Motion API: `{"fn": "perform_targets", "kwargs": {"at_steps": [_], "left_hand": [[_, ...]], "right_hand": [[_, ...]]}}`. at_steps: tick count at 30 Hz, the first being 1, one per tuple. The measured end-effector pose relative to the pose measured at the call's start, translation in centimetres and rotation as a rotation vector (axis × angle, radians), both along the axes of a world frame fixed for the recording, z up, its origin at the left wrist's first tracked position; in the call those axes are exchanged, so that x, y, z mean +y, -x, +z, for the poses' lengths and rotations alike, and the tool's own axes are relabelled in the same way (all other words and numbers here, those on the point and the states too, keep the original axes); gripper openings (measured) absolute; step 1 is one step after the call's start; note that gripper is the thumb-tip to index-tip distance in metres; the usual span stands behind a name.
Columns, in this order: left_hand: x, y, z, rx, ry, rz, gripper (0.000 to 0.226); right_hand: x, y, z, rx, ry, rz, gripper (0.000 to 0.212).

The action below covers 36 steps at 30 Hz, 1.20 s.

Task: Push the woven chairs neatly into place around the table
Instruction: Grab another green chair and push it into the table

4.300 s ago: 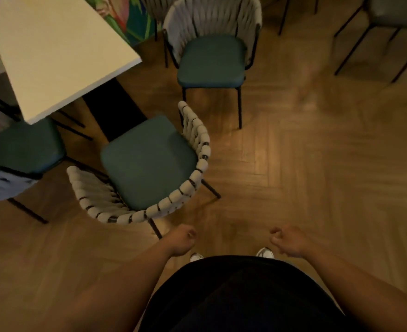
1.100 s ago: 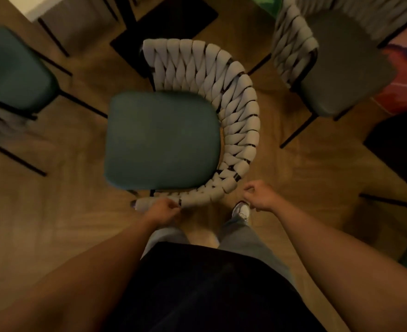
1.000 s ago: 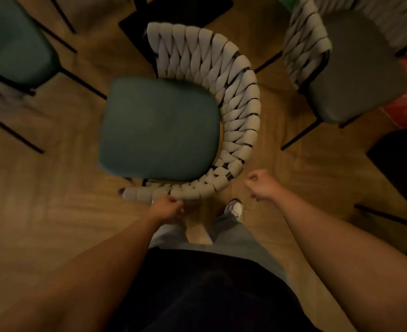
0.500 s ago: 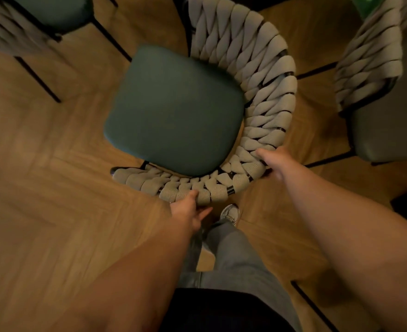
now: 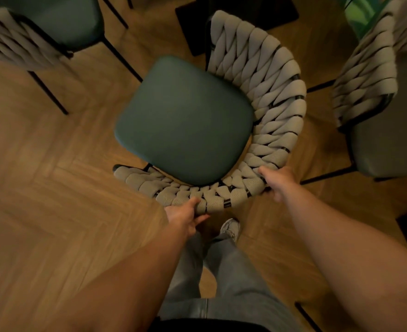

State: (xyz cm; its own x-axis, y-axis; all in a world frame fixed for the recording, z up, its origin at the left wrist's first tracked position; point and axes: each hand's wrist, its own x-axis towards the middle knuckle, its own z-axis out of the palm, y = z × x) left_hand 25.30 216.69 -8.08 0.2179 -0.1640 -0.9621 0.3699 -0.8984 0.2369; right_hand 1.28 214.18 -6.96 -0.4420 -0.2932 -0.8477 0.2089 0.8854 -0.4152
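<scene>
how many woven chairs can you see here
3: centre chair, held by left hand and right hand; upper-left chair; right-edge chair. A black leg lower right may be a fourth.

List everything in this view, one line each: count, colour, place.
centre woven chair: one, dark green seat, grey woven back, middle of view
left woven chair: one, green seat, grey woven back, upper left, partly cut off
right woven chair: one, grey-green seat, grey woven back, right edge
dark base: one, black, top centre, behind the centre chair
green patch: one, bright green, top right, unidentifiable
floor: brown herringbone wood, throughout
shoe: one, pale, below the centre chair's back
trousers: grey, bottom centre
left grip: holds the centre chair's back rim
right grip: holds the back's right curve
</scene>
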Motion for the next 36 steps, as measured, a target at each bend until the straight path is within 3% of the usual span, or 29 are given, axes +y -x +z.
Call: {"fn": "perform_targets", "kwargs": {"at_steps": [4,7,14,17,21,30,36], "left_hand": [[-2.1,-1.6,0.1,-0.063,0.059,-0.158,0.051],[-5.0,-4.0,0.2,-0.081,0.101,-0.253,0.05],[-13.2,-9.4,0.9,-0.142,0.121,-0.496,0.052],[-15.2,-11.1,1.1,-0.128,0.13,-0.527,0.045],[-15.1,-11.9,1.0,-0.131,0.169,-0.473,0.043],[-10.2,-7.9,1.0,-0.062,0.264,-0.096,0.075],[-7.9,-3.5,0.9,-0.135,0.244,0.034,0.096]], "right_hand": [[0.8,-1.3,0.0,-0.096,0.007,-0.098,0.027],[0.8,-3.4,-0.3,-0.168,0.021,-0.191,0.037],[-0.9,-9.6,-0.7,-0.323,0.046,-0.335,0.033],[-1.7,-10.7,-0.3,-0.401,0.043,-0.37,0.042],[-2.2,-10.0,0.0,-0.433,0.038,-0.407,0.045],[-4.3,-4.0,-0.1,-0.292,0.046,-0.407,0.051],[-6.4,0.8,0.3,-0.272,0.037,-0.329,0.049]]}}
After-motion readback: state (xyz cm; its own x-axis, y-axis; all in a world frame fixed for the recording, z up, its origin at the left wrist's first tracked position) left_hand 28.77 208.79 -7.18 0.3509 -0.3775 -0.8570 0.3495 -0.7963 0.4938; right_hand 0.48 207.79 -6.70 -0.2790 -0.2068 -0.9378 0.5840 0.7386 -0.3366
